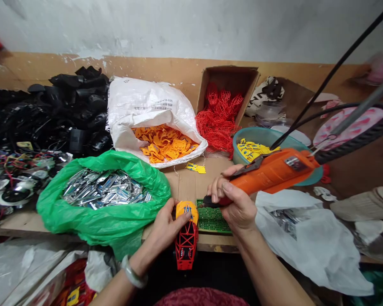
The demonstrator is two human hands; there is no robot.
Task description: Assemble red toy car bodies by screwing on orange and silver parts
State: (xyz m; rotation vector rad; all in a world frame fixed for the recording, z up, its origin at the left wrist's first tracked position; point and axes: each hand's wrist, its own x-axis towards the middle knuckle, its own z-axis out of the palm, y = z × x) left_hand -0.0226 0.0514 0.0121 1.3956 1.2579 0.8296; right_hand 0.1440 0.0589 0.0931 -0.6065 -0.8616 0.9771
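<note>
My left hand (170,223) grips a toy car (187,238) with a yellow-orange front piece and a red lattice frame, its thumb on the yellow part. The car lies at the table's front edge, its red end towards me. My right hand (234,202) is wrapped round an orange power screwdriver (268,172), whose dark tip points left, close beside the car's yellow piece. Whether the tip touches the car, I cannot tell. Right of the car, partly behind my right hand, lies a green perforated tray (212,219).
A green bag (47,204) of silvery parts and a white sack (147,100) of orange pieces stand left. Behind are a cardboard box (253,78) with red frames and a teal basin (309,178) of yellow pieces. A white bag (332,255) lies right; black cables cross upper right.
</note>
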